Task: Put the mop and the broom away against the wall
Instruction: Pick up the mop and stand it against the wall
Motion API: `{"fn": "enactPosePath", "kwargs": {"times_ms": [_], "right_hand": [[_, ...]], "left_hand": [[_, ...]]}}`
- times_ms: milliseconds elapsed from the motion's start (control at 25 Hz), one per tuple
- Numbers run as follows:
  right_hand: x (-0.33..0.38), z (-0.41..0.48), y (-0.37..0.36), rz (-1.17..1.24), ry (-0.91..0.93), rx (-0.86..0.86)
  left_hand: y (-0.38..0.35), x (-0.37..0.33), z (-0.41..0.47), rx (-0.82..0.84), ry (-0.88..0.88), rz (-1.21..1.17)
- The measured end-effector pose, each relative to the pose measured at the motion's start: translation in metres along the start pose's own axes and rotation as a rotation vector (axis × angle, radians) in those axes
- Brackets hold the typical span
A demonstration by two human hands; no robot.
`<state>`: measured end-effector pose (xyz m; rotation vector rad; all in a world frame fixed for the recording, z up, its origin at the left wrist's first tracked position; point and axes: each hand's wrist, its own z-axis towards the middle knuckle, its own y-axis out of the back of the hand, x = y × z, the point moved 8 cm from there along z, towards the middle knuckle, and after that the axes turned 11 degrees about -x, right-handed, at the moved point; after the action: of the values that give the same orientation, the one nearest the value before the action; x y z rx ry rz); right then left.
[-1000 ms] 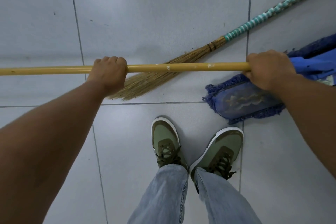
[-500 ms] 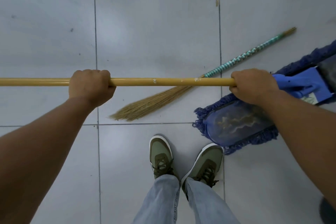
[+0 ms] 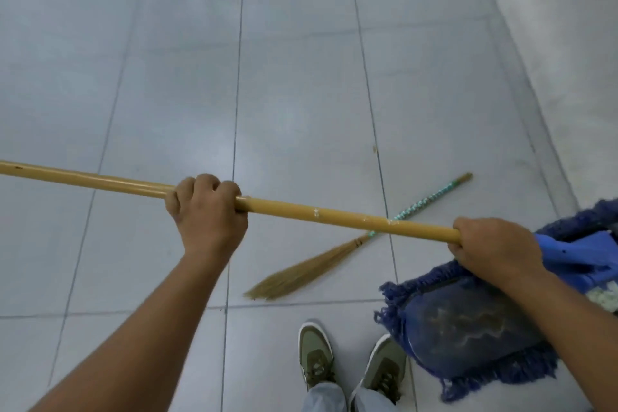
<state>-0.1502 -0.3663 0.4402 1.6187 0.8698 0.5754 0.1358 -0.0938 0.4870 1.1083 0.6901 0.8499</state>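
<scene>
While the left hand (image 3: 209,211) is curled in a full fist around the mop's yellow wooden handle (image 3: 334,215) at the centre of the frame, the right hand (image 3: 495,249) grips the same pole lower down at centre right, just where the wood meets the blue plastic bracket (image 3: 588,256). Both hands are closed tight on the handle, knuckles up, with the bare forearms running back toward the lower corners of the frame. The handle slants across the picture from the left edge, a little above the middle, down to the right. Below the right forearm hangs the mop (image 3: 468,334) head, a dark blue pad with a fringe of yarn, filling the lower right of the frame; whether it touches the floor cannot be told.

Beyond the handle, the broom (image 3: 301,274) lies flat on the pale grey tiled floor (image 3: 167,77), its straw bristles pointing to the lower centre and its green-and-white wrapped stick (image 3: 431,197) running up to the right, crossed in the view by the mop handle. At the bottom centre stand two olive-green shoes (image 3: 316,353) under light jeans. In the upper right corner a lighter grey surface (image 3: 568,43) rises at the floor's edge.
</scene>
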Motion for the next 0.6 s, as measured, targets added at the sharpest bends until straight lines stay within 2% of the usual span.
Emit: {"fn": "enactPosePath", "kwargs": {"times_ms": [80, 160, 400, 480, 600], "right_hand": [[-0.007, -0.022, 0.044, 0.013, -0.051, -0.033], [-0.017, -0.044, 0.095, 0.052, -0.108, -0.09], [-0.054, -0.101, 0.214, 0.141, -0.269, -0.218], [-0.062, -0.113, 0.245, 0.166, -0.276, -0.261], [-0.084, -0.128, 0.293, 0.201, -0.283, -0.318]], "left_hand": [[0.045, -0.007, 0.011, -0.042, 0.195, -0.084], [0.099, -0.026, 0.028, -0.117, 0.355, -0.347], [0.232, -0.094, 0.06, -0.197, 0.974, -1.688], [0.266, -0.116, 0.073, -0.185, 1.007, -1.831], [0.315, -0.149, 0.099, -0.222, 0.883, -1.859]]}}
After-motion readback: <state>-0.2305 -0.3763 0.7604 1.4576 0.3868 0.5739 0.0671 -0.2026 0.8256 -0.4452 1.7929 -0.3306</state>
